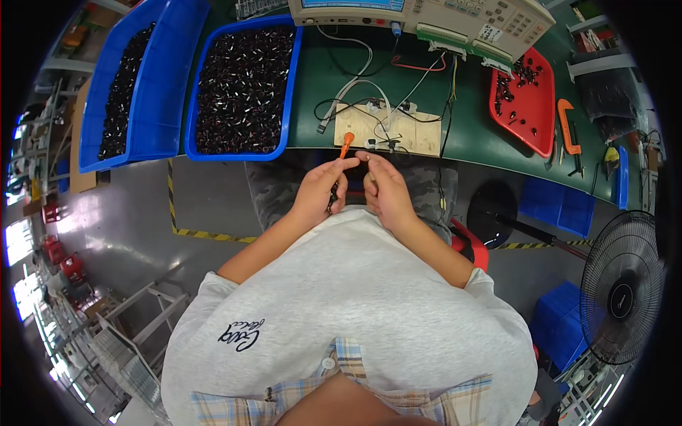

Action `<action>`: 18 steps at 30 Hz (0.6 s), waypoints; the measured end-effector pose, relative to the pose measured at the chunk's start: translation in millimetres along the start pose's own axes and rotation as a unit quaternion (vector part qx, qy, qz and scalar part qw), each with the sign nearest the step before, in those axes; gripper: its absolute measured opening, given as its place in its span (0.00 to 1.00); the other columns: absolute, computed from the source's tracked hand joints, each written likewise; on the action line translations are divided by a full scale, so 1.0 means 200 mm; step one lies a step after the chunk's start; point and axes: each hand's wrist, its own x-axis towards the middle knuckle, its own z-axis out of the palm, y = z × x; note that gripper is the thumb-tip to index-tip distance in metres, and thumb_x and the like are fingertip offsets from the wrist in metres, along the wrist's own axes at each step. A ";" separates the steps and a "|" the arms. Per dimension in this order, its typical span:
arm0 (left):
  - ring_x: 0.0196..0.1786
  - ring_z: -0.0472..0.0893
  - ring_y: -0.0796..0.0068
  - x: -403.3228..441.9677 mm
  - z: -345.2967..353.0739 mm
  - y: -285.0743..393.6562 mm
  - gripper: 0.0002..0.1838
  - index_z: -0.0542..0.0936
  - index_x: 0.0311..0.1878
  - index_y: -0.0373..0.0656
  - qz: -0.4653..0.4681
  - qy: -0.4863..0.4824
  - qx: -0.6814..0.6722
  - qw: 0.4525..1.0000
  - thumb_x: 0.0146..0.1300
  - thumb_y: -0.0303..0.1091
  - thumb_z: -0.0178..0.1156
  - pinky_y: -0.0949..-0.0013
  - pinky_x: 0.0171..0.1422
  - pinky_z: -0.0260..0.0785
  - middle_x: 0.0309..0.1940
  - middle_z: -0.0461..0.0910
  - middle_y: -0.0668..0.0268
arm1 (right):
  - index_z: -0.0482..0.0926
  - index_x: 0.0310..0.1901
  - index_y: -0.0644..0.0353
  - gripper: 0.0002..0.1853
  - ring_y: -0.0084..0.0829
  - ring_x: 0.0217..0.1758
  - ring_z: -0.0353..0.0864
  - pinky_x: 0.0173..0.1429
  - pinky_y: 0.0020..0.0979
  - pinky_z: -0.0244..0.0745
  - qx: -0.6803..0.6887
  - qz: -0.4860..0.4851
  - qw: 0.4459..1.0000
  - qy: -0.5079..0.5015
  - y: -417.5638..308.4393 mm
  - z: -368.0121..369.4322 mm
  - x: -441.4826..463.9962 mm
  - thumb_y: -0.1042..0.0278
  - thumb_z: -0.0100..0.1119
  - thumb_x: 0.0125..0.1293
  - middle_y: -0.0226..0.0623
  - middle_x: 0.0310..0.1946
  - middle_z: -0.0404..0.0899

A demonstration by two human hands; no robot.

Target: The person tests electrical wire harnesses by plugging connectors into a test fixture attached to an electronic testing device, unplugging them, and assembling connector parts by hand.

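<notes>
My left hand (321,190) is closed in front of my body, just below the table edge. Small dark components (333,197) show in its curled fingers, like those in the trays. Close beside it, my right hand (387,190) has thumb and forefinger pinched together near the left fingertips. What it pinches is too small to make out. An orange-handled tool (347,144) rises between the left fingers and the wooden board (426,135); I cannot tell whether the left hand touches it. Wires and small black-and-white connectors (374,106) lie on this board.
Blue trays (284,121) of dark components stand at left. A bench instrument (462,21) with cables sits at the back. On the right are a red tray (522,131) with a few components and an orange-framed tool (568,128). A fan (621,295) stands right.
</notes>
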 end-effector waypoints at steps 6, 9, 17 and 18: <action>0.13 0.65 0.80 0.00 -0.02 0.00 0.21 0.76 0.61 0.36 -0.003 0.009 -0.004 1.000 0.82 0.45 0.46 0.74 0.19 0.57 0.20 0.69 0.71 | 0.76 0.55 0.52 0.13 0.14 0.14 0.53 0.17 0.21 0.47 0.051 -0.009 0.998 0.020 0.01 0.00 0.02 0.56 0.45 0.81 0.20 0.19 0.61; 0.13 0.64 0.80 0.00 -0.03 0.00 0.20 0.77 0.58 0.37 -0.006 0.017 -0.007 1.000 0.82 0.45 0.46 0.75 0.20 0.57 0.19 0.68 0.72 | 0.74 0.52 0.51 0.12 0.15 0.14 0.53 0.16 0.22 0.48 0.087 -0.004 0.996 0.023 0.01 0.01 0.03 0.56 0.44 0.82 0.21 0.19 0.61; 0.18 0.67 0.72 0.07 -0.18 -0.04 0.18 0.78 0.54 0.44 -0.085 -0.114 -0.227 0.964 0.71 0.36 0.41 0.65 0.23 0.62 0.28 0.73 0.64 | 0.71 0.50 0.50 0.10 0.18 0.14 0.55 0.16 0.23 0.49 0.146 0.004 0.989 0.013 0.01 0.04 0.05 0.56 0.44 0.81 0.24 0.21 0.62; 0.17 0.67 0.72 0.06 -0.18 -0.05 0.17 0.77 0.53 0.45 -0.091 -0.112 -0.233 0.962 0.70 0.35 0.42 0.65 0.23 0.61 0.28 0.73 0.64 | 0.71 0.50 0.50 0.10 0.18 0.14 0.56 0.16 0.23 0.50 0.144 0.003 0.989 0.011 0.01 0.03 0.06 0.57 0.44 0.81 0.24 0.21 0.62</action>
